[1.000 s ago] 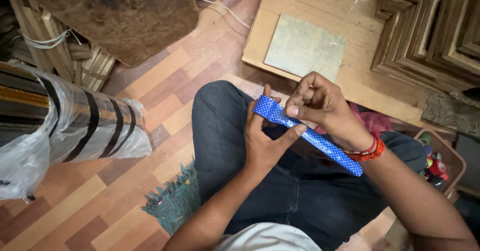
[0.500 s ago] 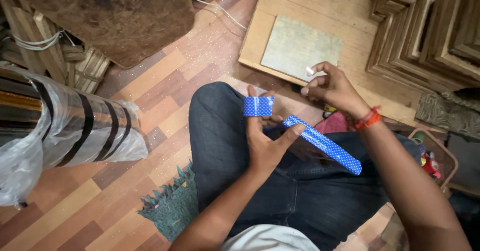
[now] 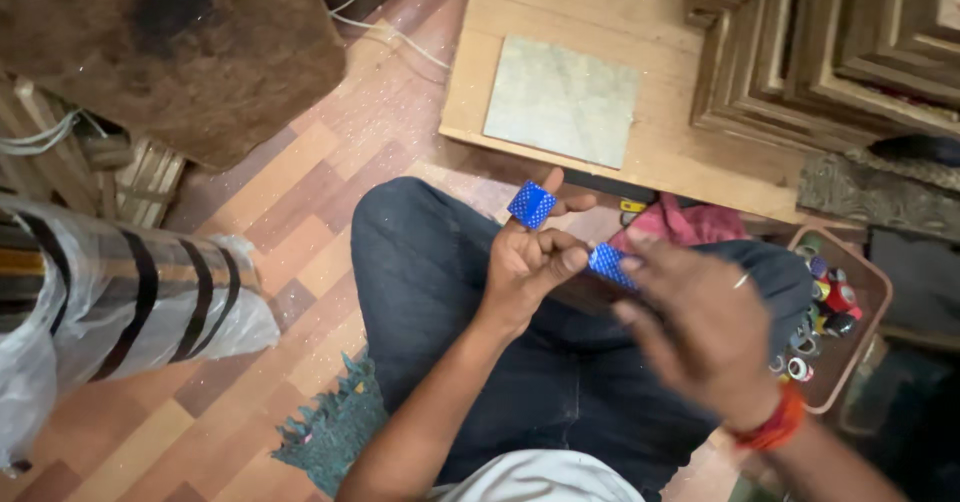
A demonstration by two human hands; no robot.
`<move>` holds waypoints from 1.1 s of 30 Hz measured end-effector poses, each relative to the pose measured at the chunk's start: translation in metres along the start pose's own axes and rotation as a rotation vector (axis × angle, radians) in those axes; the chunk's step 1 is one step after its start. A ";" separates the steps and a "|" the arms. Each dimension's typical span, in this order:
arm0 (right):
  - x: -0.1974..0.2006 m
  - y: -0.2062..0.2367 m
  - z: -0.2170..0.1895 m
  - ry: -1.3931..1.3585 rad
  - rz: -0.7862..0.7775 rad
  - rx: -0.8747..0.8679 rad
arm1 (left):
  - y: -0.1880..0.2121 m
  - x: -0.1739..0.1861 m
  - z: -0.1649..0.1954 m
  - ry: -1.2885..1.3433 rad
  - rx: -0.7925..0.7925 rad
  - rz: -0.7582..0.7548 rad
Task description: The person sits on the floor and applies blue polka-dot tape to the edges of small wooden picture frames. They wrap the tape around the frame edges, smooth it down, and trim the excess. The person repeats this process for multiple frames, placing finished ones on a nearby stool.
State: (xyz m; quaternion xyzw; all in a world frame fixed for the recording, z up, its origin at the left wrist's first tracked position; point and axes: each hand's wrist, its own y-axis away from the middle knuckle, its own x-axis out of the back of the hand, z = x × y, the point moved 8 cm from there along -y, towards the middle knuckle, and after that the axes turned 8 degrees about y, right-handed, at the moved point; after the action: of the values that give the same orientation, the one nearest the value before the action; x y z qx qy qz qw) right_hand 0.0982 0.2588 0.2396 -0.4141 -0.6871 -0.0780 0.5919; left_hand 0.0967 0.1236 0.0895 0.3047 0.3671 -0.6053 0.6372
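One view only, from the head. Right hand (image 3: 700, 337) blurred, covering most of the blue tape strip (image 3: 607, 262); its finger state impossible to tell. Left hand (image 3: 530, 262) clear, fingers curled around the strip's near end, with one blue tape band (image 3: 531, 205) wrapped on a raised finger. Both held above the lap. Two blue pieces counted. At right, tray of small spools (image 3: 830, 307), partly hidden, too small to count. One grey tile (image 3: 560, 102) on wooden board (image 3: 470, 102).
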 end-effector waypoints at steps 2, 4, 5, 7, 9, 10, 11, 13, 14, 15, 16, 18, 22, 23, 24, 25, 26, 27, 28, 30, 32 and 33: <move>0.002 0.009 -0.020 0.130 0.064 0.044 | 0.002 -0.013 -0.001 -0.044 -0.001 -0.014; 0.001 0.018 -0.023 0.158 0.134 -0.020 | 0.007 -0.021 -0.007 0.003 0.043 0.055; 0.002 0.022 -0.023 0.168 0.174 -0.025 | 0.010 -0.023 -0.010 0.026 0.063 0.090; 0.004 0.032 -0.022 0.186 0.253 -0.034 | 0.014 -0.035 -0.004 -0.021 0.015 -0.011; 0.002 0.041 -0.023 0.190 0.256 -0.028 | 0.018 -0.041 -0.003 -0.077 0.013 -0.052; 0.001 0.045 -0.023 0.193 0.258 -0.024 | 0.019 -0.041 -0.005 -0.110 0.028 -0.041; 0.002 0.047 -0.022 0.192 0.263 -0.029 | 0.019 -0.041 -0.006 -0.142 0.042 -0.031; 0.003 0.051 -0.022 0.190 0.273 -0.039 | 0.020 -0.039 -0.009 -0.128 0.063 0.004; 0.003 0.051 -0.022 0.178 0.269 -0.042 | 0.021 -0.038 -0.009 -0.121 0.070 0.024; 0.004 0.051 -0.023 0.166 0.264 -0.045 | 0.022 -0.040 -0.008 -0.123 0.059 0.003; 0.005 0.051 -0.024 0.155 0.259 -0.049 | 0.024 -0.041 -0.007 -0.125 0.048 -0.019; 0.007 0.049 -0.025 0.126 0.250 -0.062 | 0.025 -0.044 -0.005 -0.141 0.032 -0.059; 0.009 0.044 -0.025 0.084 0.195 -0.114 | 0.025 -0.042 -0.004 -0.152 0.046 -0.080; 0.009 0.042 -0.024 0.057 0.182 -0.124 | 0.024 -0.041 -0.005 -0.146 0.051 -0.073; 0.010 0.041 -0.024 0.030 0.169 -0.133 | 0.023 -0.040 -0.005 -0.151 0.045 -0.075; 0.010 0.040 -0.023 0.005 0.156 -0.144 | 0.023 -0.040 -0.005 -0.154 0.041 -0.078; 0.010 0.038 -0.021 -0.051 0.132 -0.167 | 0.023 -0.040 -0.006 -0.157 0.039 -0.080; 0.009 0.037 -0.018 -0.106 0.107 -0.191 | 0.023 -0.040 -0.006 -0.151 0.029 -0.078; 0.008 0.035 -0.015 -0.162 0.083 -0.217 | 0.024 -0.041 -0.006 -0.145 0.021 -0.076; 0.004 0.031 -0.010 -0.255 -0.005 -0.242 | 0.025 -0.041 -0.005 -0.154 -0.009 -0.075; 0.000 0.026 -0.007 -0.327 -0.079 -0.243 | 0.024 -0.041 -0.001 -0.187 -0.057 -0.084; -0.002 0.023 -0.007 -0.353 -0.111 -0.232 | 0.024 -0.041 0.000 -0.201 -0.063 -0.085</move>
State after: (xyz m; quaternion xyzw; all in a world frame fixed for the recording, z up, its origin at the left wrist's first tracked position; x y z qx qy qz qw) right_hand 0.1189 0.2686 0.2313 -0.4483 -0.7882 -0.1152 0.4057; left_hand 0.1204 0.1478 0.1224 0.2064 0.3327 -0.6475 0.6538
